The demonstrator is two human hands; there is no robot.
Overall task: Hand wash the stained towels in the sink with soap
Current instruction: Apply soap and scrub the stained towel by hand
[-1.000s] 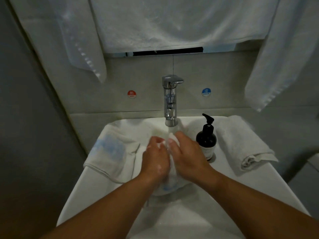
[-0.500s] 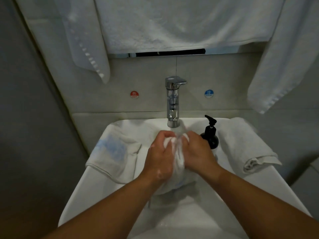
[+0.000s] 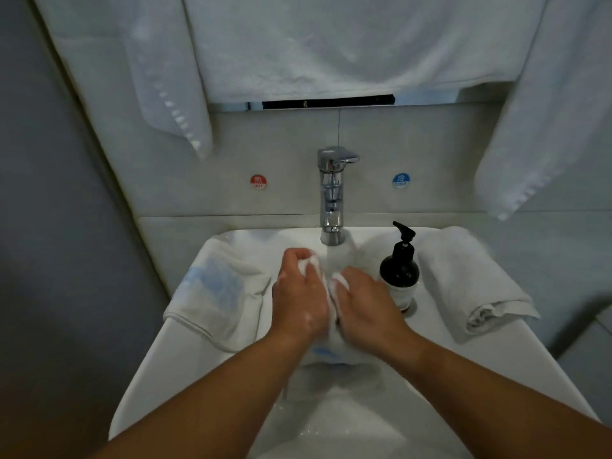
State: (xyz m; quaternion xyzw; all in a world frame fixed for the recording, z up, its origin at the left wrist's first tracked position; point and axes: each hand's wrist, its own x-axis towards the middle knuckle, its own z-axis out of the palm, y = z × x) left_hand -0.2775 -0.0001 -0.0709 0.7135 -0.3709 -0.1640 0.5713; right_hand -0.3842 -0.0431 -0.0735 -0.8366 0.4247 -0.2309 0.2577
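Left hand (image 3: 299,299) and right hand (image 3: 367,306) are side by side over the sink (image 3: 198,376), almost touching. Each has its fingers curled tight round a bunch of the wet towel (image 3: 334,351). White cloth pokes out above both fists. The rest hangs below the wrists into the basin, with a blue stain showing on it at 6 o'clock from the hands. Suds on both hands.

Faucet (image 3: 331,193) at 12 o'clock from the hands, spout just above them. Soap bottle (image 3: 400,273), black with a pump, upright on the rim at 3 o'clock, just beside the right hand. Second towel (image 3: 215,289), blue-stained, draped over the rim at 9 o'clock. Rolled towel (image 3: 470,286) on the rim at 3 o'clock, past the bottle. Red sticker (image 3: 258,182) and blue sticker (image 3: 401,180) on the wall either side of the faucet. Hanging towels (image 3: 331,44) across the top.
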